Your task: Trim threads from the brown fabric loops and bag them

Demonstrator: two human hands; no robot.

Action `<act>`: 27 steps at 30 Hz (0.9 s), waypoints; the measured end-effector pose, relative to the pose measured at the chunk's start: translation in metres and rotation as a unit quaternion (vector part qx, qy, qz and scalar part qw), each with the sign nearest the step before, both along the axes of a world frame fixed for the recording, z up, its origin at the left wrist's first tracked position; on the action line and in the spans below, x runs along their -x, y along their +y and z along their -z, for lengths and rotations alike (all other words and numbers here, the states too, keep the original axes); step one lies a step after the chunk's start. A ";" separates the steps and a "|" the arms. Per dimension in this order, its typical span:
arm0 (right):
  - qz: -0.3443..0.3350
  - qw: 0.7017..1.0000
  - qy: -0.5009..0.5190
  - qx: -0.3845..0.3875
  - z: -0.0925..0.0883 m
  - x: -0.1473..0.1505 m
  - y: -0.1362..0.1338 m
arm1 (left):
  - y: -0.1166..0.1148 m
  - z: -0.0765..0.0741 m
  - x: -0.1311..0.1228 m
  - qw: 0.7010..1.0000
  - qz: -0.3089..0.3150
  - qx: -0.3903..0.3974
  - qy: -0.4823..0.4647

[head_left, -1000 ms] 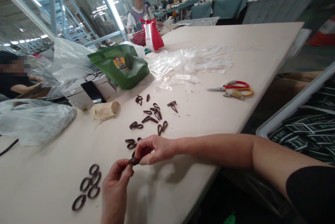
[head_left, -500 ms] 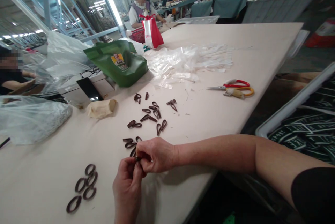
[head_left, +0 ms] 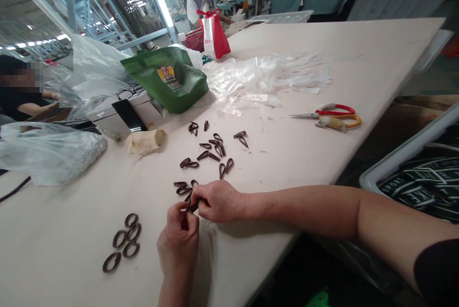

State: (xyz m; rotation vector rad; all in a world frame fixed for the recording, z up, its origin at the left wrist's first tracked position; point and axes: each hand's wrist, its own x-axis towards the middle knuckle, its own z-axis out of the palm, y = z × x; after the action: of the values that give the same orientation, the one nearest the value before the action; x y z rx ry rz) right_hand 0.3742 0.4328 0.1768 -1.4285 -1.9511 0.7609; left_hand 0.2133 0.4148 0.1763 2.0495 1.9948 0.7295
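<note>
My left hand (head_left: 179,240) and my right hand (head_left: 218,200) meet just above the pale table (head_left: 322,163), and both pinch one small dark brown loop (head_left: 192,207) between their fingertips. Several folded brown loops (head_left: 211,151) lie scattered on the table just beyond my hands. To the left, a cluster of opened round brown loops (head_left: 125,242) rests flat near the front edge.
Red and yellow scissors (head_left: 332,115) lie to the right. Clear plastic sleeves (head_left: 265,77), a green bag (head_left: 168,80), a red-and-white bag (head_left: 214,37), a tan roll (head_left: 145,140) and a filled plastic bag (head_left: 46,151) sit further back. Other people sit at the far left and far end.
My hands have come closer together over the loop and dropped toward the table. The view has shifted slightly; nothing on the table has moved.
</note>
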 end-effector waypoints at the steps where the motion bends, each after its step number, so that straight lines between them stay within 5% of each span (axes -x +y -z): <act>1: 0.000 1.000 0.002 -0.006 0.001 0.000 -0.001 | 0.000 -0.001 0.000 1.000 0.007 0.007 -0.007; 7: 0.022 0.999 0.012 -0.031 0.000 -0.003 0.000 | -0.002 -0.004 -0.001 0.981 0.035 0.083 -0.170; 11: 0.029 0.998 0.030 -0.037 -0.002 -0.007 0.004 | -0.001 -0.007 0.000 0.914 0.066 0.171 -0.362; 16: -0.007 0.998 0.052 -0.037 0.000 -0.004 0.002 | -0.003 -0.014 -0.001 0.851 0.079 0.247 -0.457; 19: -0.038 0.998 0.052 -0.026 0.000 -0.007 0.001 | -0.006 -0.020 0.000 0.863 0.074 0.243 -0.437; 22: -0.070 0.995 0.051 -0.053 -0.006 -0.022 0.012 | 0.000 -0.022 0.015 0.905 0.057 0.221 -0.359; 27: 0.050 0.983 -0.132 -0.114 -0.028 -0.062 0.066 | 0.026 -0.019 0.060 0.984 -0.066 0.146 -0.081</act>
State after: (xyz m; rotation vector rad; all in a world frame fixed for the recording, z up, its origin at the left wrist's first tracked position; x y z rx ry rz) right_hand 0.4360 0.4991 0.2052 -1.5319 -2.0654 0.3010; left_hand 0.1531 0.4410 0.1951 1.6536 2.0225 0.5658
